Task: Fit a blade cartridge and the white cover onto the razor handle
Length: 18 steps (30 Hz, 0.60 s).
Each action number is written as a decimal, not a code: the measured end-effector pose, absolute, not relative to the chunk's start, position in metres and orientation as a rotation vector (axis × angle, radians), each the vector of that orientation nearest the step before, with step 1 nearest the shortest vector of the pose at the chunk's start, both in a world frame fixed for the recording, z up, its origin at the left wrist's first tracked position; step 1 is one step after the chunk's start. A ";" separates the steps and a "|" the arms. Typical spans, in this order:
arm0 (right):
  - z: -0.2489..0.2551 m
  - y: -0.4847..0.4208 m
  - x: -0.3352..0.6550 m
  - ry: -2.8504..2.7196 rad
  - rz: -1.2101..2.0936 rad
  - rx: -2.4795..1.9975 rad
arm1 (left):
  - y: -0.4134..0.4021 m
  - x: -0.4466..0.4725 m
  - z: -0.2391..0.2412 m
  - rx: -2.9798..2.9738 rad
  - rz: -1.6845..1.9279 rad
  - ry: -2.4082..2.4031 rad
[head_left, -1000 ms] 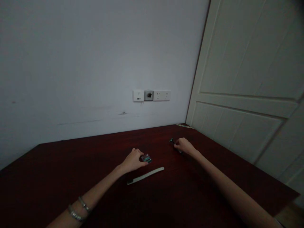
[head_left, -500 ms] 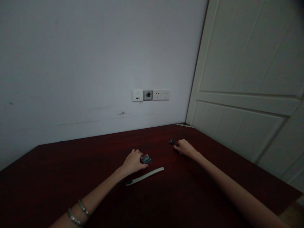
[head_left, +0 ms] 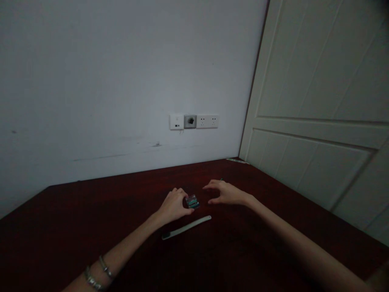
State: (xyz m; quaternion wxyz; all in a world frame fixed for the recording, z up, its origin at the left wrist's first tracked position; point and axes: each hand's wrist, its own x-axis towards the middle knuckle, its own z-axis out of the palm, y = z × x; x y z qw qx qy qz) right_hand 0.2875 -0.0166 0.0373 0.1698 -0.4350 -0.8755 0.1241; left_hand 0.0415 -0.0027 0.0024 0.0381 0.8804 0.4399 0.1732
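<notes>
My left hand [head_left: 176, 205] has its thumb and fingers closed around the left side of a small clear plastic case [head_left: 192, 201], which has teal and dark parts inside. To the right of the case, my right hand [head_left: 223, 192] is open, thumb and fingers apart, with nothing between them. Just behind its knuckles a tiny teal tip [head_left: 221, 179] shows; the rest of that dark-headed, razor-like tool is hidden by the hand. In front of the case lies a slim, pale strip [head_left: 190, 226] with a dark left end.
The dark red tabletop [head_left: 106, 211] meets a pale wall [head_left: 121, 81] at the back. Wall sockets [head_left: 207, 121] sit above it. A panelled white door [head_left: 316, 142] stands along the right side. A thin printed strip [head_left: 237, 161] lies in the far right corner.
My right hand has let go of the razor-like tool and moved left toward the case, its fingers spreading. My left hand and the case have shifted slightly right.
</notes>
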 end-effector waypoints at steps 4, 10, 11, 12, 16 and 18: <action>0.040 -0.024 0.270 -2.567 0.373 -1.106 | -0.022 0.053 0.016 2.816 0.526 1.281; 0.036 -0.027 0.267 -2.634 0.378 -1.059 | -0.037 0.061 0.025 2.873 0.507 1.251; 0.036 -0.028 0.267 -2.643 0.384 -1.050 | -0.038 0.062 0.025 2.874 0.506 1.245; 0.036 -0.030 0.267 -2.653 0.390 -1.046 | -0.038 0.062 0.025 2.874 0.501 1.240; 0.041 -0.037 0.268 -2.684 0.405 -1.078 | -0.040 0.065 0.024 2.873 0.473 1.220; 0.044 -0.039 0.270 -2.680 0.415 -1.093 | -0.041 0.068 0.025 2.869 0.466 1.216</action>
